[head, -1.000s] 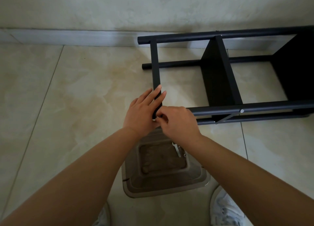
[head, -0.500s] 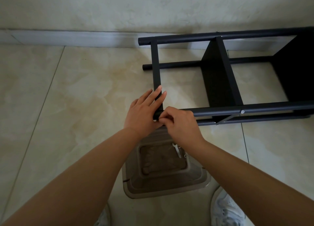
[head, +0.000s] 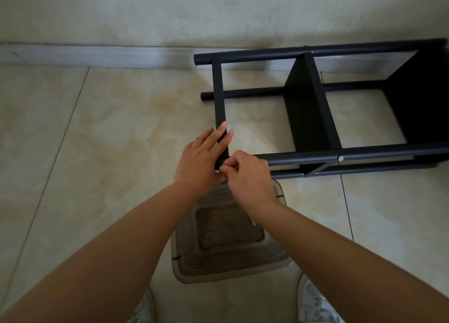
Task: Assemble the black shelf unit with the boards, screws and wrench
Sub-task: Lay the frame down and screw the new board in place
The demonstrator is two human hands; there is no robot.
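Note:
The black shelf unit [head: 313, 108] lies on its side on the tiled floor, with two boards fitted between its round tubes. My left hand [head: 201, 157] rests with straight fingers along the flat end crossbar [head: 218, 91], where it meets the near tube [head: 364, 152]. My right hand [head: 247, 174] pinches a small screw at that corner joint; my fingertips hide most of the screw. A silver screw head [head: 341, 158] sits in the near tube further right.
A translucent brown plastic tub [head: 230, 249] stands on the floor just below my hands, between my white shoes [head: 315, 303]. The wall's skirting [head: 97, 55] runs behind the shelf. Bare tiles stretch to the left.
My right hand's fingers have shifted a little at the corner joint, and its wrist now covers the wrench in the tub. My left hand stays on the crossbar.

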